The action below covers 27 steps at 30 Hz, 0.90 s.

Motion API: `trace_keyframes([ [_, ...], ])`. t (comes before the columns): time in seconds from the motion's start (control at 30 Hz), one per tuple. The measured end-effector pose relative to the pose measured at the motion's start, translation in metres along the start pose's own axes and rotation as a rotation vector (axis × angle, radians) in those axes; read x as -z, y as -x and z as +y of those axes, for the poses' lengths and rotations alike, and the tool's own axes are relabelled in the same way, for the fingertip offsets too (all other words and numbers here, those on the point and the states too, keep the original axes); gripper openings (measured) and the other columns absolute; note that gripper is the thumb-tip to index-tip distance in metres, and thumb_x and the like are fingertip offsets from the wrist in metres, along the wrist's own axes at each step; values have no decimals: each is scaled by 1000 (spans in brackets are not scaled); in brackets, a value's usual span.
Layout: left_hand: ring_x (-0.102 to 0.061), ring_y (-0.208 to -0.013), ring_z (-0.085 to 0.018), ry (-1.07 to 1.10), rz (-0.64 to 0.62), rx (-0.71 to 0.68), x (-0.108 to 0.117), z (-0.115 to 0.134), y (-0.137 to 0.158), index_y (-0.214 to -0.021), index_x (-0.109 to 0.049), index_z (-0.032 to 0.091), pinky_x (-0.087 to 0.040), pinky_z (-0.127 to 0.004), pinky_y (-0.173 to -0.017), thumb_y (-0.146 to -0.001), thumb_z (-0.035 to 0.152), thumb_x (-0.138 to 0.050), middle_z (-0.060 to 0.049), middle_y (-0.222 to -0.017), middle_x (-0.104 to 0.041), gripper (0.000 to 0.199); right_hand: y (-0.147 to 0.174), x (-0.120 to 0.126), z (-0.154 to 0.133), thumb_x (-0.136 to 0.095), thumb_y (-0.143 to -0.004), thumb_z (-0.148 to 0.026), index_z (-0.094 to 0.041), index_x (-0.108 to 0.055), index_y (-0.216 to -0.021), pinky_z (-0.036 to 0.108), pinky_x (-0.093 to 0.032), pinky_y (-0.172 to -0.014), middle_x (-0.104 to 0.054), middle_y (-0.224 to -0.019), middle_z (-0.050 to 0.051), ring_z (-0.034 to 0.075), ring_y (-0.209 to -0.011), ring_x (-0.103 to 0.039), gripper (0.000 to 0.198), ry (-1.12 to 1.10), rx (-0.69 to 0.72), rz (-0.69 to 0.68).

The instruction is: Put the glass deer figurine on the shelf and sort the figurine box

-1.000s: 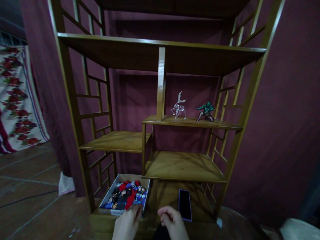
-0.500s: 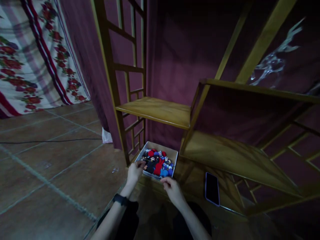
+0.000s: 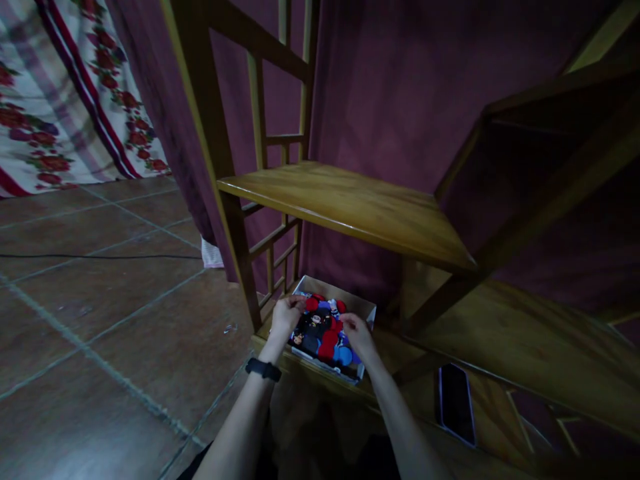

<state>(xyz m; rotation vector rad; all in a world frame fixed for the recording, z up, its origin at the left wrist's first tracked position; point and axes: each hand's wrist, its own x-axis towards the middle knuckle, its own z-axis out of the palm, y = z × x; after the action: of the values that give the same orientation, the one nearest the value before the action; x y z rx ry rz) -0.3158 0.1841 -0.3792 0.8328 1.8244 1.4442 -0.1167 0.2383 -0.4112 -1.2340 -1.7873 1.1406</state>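
A shallow box (image 3: 359,308) with pale walls sits on the bottom board of a wooden shelf unit. It is filled with small red, black, blue and purple pieces (image 3: 327,343); their exact kind is too dim to tell. Over the box's left side, my left hand (image 3: 286,319) has its fingers drawn together. My right hand (image 3: 357,335) is at the right side, thumb and fingertips pinched above the pieces. Whatever either hand grips, if anything, is too small to make out. A dark wristband (image 3: 263,369) is on my left wrist.
A wooden shelf board (image 3: 345,200) juts out above the box. To the right, a phone (image 3: 456,404) lies on the bottom board. Lattice side bars (image 3: 273,240) stand at the left. A thin cable (image 3: 100,256) crosses the tiled floor.
My view has come closer to the shelf. Both hands have moved forward over the box, the right one rising from its front edge to its right side.
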Motion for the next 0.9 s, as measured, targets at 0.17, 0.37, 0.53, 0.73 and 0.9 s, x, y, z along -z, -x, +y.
trace_keyframes([
  [0.17,-57,-56,-12,99,41,66,15,8,-12,-87,-64,12,-42,-21,-50,-65,34,-61,-3,-66,-64,31,-14,-10,15,-43,-77,-25,-21,-64,-90,33,-47,-83,-69,-93,4,18,-88,-63,25,82,6,-31],
  [0.37,-56,-61,-13,-105,-23,-19,25,-5,-19,-86,-64,13,-42,-21,-56,-69,27,-56,-2,-67,-63,23,-19,-12,8,-41,-78,-17,-22,-64,-95,32,-44,-87,-67,-99,4,18,-94,-60,29,275,29,-35],
  [0.53,-59,-73,-15,-641,-111,-104,26,-11,-14,-83,-66,16,-41,-22,-64,-74,20,-51,-5,-75,-65,19,-11,-12,-7,-41,-75,-10,-24,-59,-111,30,-39,-96,-57,-119,4,17,-109,-54,43,388,139,-118],
  [0.73,-61,-83,-22,-850,-230,11,17,-20,-9,-75,-67,19,-43,-28,-72,-64,10,-57,-10,-82,-67,17,-1,-18,-13,-45,-76,-11,-29,-52,-122,34,-32,-101,-47,-133,3,20,-121,-43,50,511,182,-219],
  [0.9,-61,-79,-21,-782,-283,-4,12,-26,-14,-66,-65,20,-44,-26,-69,-54,6,-63,-4,-73,-66,19,-7,-9,-9,-39,-80,-12,-30,-58,-109,26,-41,-85,-65,-105,0,15,-97,-58,39,479,51,-214],
])
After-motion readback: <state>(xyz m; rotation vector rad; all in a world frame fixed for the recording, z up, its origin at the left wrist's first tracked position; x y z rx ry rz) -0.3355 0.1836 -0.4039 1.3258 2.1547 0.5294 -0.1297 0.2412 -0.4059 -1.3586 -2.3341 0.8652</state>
